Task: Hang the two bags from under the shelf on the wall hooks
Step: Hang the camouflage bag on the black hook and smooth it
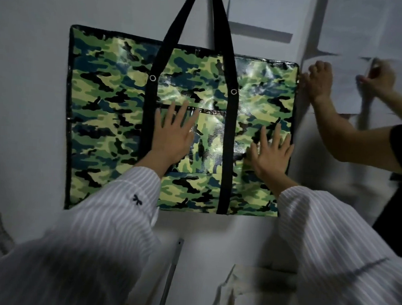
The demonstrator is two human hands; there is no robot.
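A large flat camouflage bag (117, 113) with black trim hangs against the white wall by its two black straps (177, 29), which run up past the top edge of the view; the hook is hidden. My left hand (175, 136) lies flat on the bag's middle pocket, fingers spread. My right hand (270, 150) presses flat on the bag's right part near its edge, fingers apart. Low in the view, a pale cream bag (233, 290) shows between my striped sleeves; what it hangs or rests on I cannot tell.
Another person's hand (319, 79) touches the camouflage bag's top right corner, their forearm crossing from the right. Their other hand (376, 79) is on white paper sheets (351, 32) stuck to the wall. A grey rod (171, 276) stands below the bag.
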